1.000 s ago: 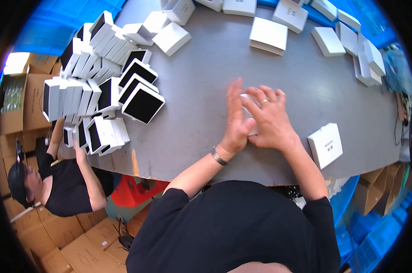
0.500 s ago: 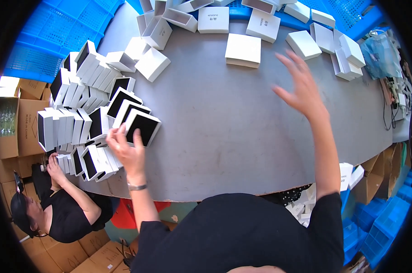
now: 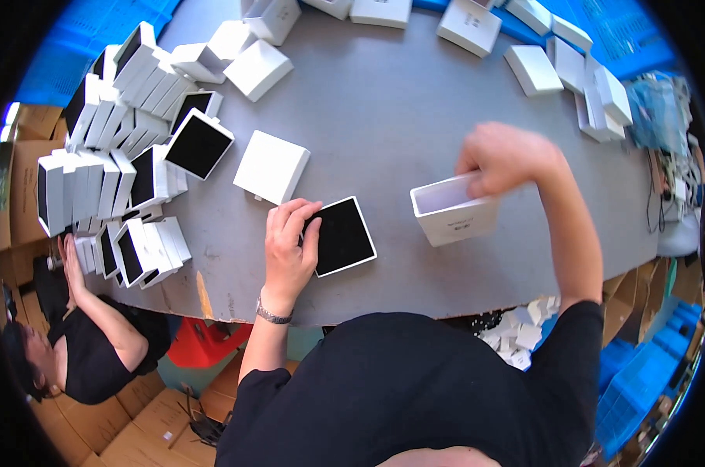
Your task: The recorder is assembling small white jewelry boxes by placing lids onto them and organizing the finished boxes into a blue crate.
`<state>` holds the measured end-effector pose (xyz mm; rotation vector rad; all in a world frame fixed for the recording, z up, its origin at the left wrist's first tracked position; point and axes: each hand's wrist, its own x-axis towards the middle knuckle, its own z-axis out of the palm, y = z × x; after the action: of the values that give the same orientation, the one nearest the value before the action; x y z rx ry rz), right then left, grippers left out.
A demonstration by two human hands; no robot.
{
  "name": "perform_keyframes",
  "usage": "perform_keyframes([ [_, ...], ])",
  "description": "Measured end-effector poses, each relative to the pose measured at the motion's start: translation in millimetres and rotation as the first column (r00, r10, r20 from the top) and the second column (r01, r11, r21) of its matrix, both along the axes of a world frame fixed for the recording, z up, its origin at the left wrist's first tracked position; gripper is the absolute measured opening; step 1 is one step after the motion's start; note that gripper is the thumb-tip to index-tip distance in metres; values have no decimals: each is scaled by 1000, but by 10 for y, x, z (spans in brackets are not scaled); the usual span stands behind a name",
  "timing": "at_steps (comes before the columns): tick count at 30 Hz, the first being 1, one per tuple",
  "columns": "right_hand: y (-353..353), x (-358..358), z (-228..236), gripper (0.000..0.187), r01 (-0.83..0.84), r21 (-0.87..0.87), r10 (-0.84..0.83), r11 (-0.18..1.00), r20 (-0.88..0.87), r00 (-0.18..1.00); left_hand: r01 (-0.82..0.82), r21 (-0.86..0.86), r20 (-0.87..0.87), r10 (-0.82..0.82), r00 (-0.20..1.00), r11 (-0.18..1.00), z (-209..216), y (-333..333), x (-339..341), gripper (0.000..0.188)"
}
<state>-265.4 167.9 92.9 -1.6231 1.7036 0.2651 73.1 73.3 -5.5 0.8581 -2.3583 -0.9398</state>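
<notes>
My left hand (image 3: 289,251) grips the left edge of a shallow white box tray (image 3: 372,247) with a black insert (image 3: 341,236). The tray lies on or just above the grey table. To its right, my right hand (image 3: 514,159), slightly blurred, is closed on the far right wall of a hollow white box cover (image 3: 455,224), whose opening faces up and toward the left hand. Tray and cover are apart. Beyond my left hand rests a white box (image 3: 271,165), plain side up. Another black-lined tray (image 3: 200,145) leans at the edge of the stacked trays (image 3: 96,187).
Several white covers (image 3: 469,27) lie along the far edge by blue crates (image 3: 617,31). A co-worker's hand (image 3: 74,268) touches the stack at left. Cables and a bluish plastic bag (image 3: 656,113) sit at far right. White pieces (image 3: 516,335) fill a container below the near edge.
My left hand has moved right from the stack, now with a tray. My right hand has come nearer and holds a cover. A white box now lies plain side up beyond my left hand.
</notes>
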Motion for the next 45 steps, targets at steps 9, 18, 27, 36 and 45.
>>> perform_keyframes([
  [9, 202, 179, -604, 75, 282, -829, -632, 483, -107, 768, 287, -117, 203, -260, 944, 951, 68, 172, -15, 107],
  [18, 960, 838, -720, 106, 125, -723, -82, 679, 95, 992, 257, -45, 77, -253, 964, 965, -69, 72, -346, 101],
  [27, 924, 841, -721, 123, 127, -667, 46, 734, 236, 971, 527, 69, 35, -530, 847, 847, -23, 129, -521, 95],
  [36, 905, 899, -778, 124, 139, -703, 35, 697, 227, 973, 558, 90, -61, -554, 830, 825, -162, 238, -597, 94],
  [45, 1229, 629, -766, 94, 414, -802, -308, 431, 300, 903, 420, 243, -265, -357, 896, 874, -123, 370, -666, 109],
])
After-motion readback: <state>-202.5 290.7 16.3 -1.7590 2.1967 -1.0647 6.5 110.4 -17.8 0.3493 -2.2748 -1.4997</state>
